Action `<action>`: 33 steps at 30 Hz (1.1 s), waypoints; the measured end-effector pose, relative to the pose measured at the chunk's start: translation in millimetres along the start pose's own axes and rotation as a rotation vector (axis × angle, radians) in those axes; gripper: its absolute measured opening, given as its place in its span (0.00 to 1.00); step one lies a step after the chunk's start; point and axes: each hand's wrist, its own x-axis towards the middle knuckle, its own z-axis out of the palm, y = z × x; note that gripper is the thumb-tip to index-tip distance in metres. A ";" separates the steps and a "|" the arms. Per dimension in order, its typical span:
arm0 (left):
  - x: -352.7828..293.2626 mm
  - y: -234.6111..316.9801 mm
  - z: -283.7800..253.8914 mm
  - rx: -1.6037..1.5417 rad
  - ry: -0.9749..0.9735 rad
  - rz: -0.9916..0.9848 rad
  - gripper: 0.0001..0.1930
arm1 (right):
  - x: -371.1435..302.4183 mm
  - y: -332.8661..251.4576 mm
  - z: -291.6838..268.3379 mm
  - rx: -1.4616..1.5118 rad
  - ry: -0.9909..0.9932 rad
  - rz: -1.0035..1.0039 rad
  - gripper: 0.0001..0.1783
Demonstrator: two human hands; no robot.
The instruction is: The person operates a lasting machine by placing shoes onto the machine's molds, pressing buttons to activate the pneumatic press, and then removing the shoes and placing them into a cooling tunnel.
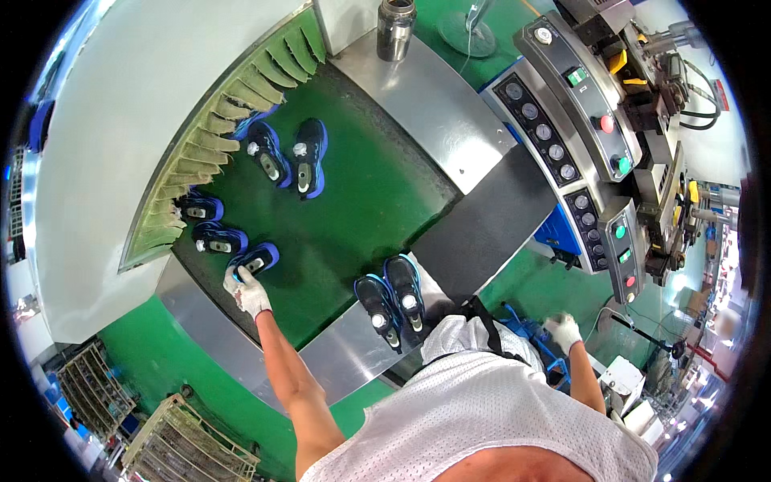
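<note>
Green floor [140,341] runs beneath a workstation where a white machine housing [152,88] fills the upper left of the frame, its opening hung with a green fringe [281,63]. From under the fringe a green belt [353,217] extends across the middle, edged by a metal border [353,357]. At lower left, the left hand [247,295], in a white glove, pinches the near end of a black-and-blue shoe [257,260] between thumb and fingers; this shoe is at the belt's left side. Just beyond it lies a second shoe [221,239], and a third [201,209] sits farther up, by the fringe. Two more shoes [308,158] lie side by side at the upper left of the belt. At bottom centre, a pair of shoes [404,291] rests at the metal border, next to a black mat [486,221]. At lower right, the right hand [564,332], also gloved, is near a blue frame [558,368]; its fingers are blurred, so I cannot tell whether they are spread or together. Control panels [582,100] with gauges and coloured buttons occupy the upper right, and a metal canister [396,34] stands at top centre. Rack carts [181,442] are at bottom left.
</note>
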 end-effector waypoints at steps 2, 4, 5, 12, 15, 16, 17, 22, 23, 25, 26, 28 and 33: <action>-4.2 4.1 -14.2 0.053 -0.005 0.103 0.15 | 6.2 -85.8 -38.8 0.042 0.017 0.001 0.35; -23.4 54.0 -36.7 -0.064 -0.086 0.126 0.13 | -10.0 -158.4 -69.3 0.122 0.131 -0.346 0.35; -37.4 80.8 -48.5 -0.134 -0.113 0.170 0.12 | -14.4 -185.9 -76.1 0.264 0.074 -0.495 0.35; -216.2 342.7 -95.0 -0.405 -0.594 0.782 0.13 | -79.2 -293.4 -111.2 0.452 0.023 -1.112 0.42; -277.0 441.1 -91.8 -0.551 -0.766 1.137 0.10 | -38.4 -270.4 -102.6 0.564 0.396 -1.027 0.28; -292.1 468.3 -92.6 -0.578 -0.853 1.226 0.10 | -35.2 -240.2 -117.5 0.625 0.373 -0.990 0.29; -307.0 497.7 -95.7 -0.588 -0.919 1.301 0.10 | -34.4 -210.1 -131.2 0.687 0.339 -0.983 0.29; -444.8 651.3 -131.9 -0.520 -1.209 1.680 0.31 | -18.2 -44.4 -170.0 1.093 0.343 -0.662 0.42; -465.1 679.8 -136.3 -0.608 -1.287 1.635 0.35 | -57.2 -8.6 -221.9 1.168 0.193 -0.479 0.47; -530.7 740.0 -128.2 -0.827 -1.001 1.928 0.36 | -34.0 59.5 -186.8 1.260 0.404 -0.339 0.46; -558.1 763.0 -117.7 -0.857 -1.194 1.723 0.36 | -27.6 77.0 -173.0 1.535 0.397 -0.359 0.41; -607.9 810.0 -71.0 -0.809 -1.339 1.546 0.35 | -28.7 107.8 -163.2 1.968 0.427 -0.361 0.32; -740.1 928.6 32.7 -0.486 -1.199 1.462 0.42 | -55.2 174.6 -164.9 2.486 0.487 -0.183 0.23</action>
